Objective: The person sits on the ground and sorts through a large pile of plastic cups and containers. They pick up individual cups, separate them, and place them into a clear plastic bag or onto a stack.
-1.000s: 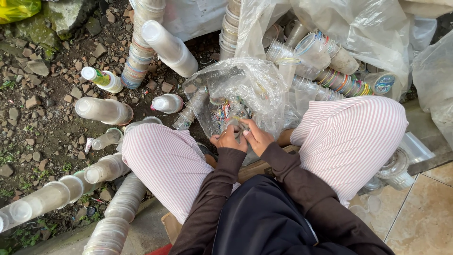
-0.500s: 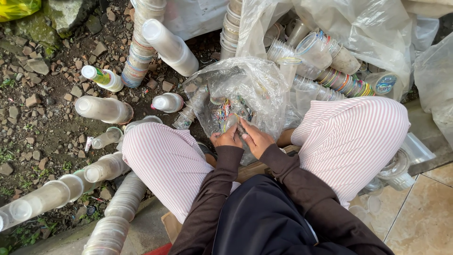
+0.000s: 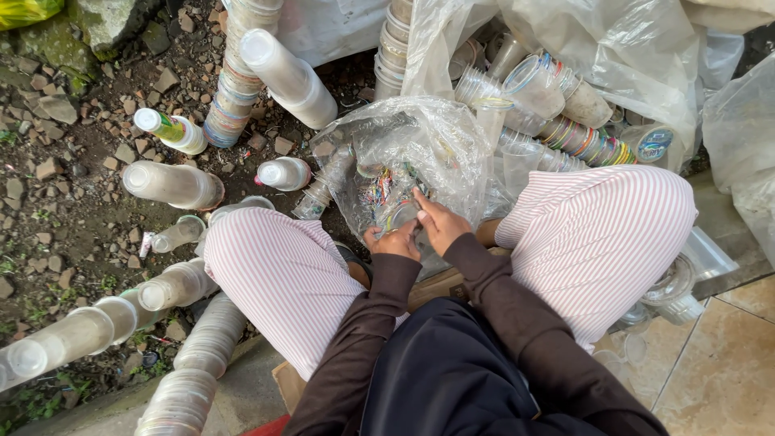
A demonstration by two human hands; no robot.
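Observation:
Between my knees stands a clear plastic bag [image 3: 420, 141] partly filled with small colourful plastic bits. My left hand [image 3: 392, 241] and my right hand [image 3: 440, 222] meet at the bag's near edge, fingers pinched together on a small clear plastic cup [image 3: 401, 218] with a coloured rim. The cup is mostly hidden by my fingers. Dark brown sleeves cover both arms. My legs in pink-striped trousers spread to either side of the bag.
Stacks of clear plastic cups [image 3: 173, 184] lie on stony dirt at left, with taller stacks [image 3: 234, 81] at the top. A large clear sack [image 3: 613, 56] of loose cups sits top right. Tiled floor [image 3: 718, 379] lies lower right.
My hands have shifted slightly at the bag's edge, fingers working on the small cup. Everything around them stays in place.

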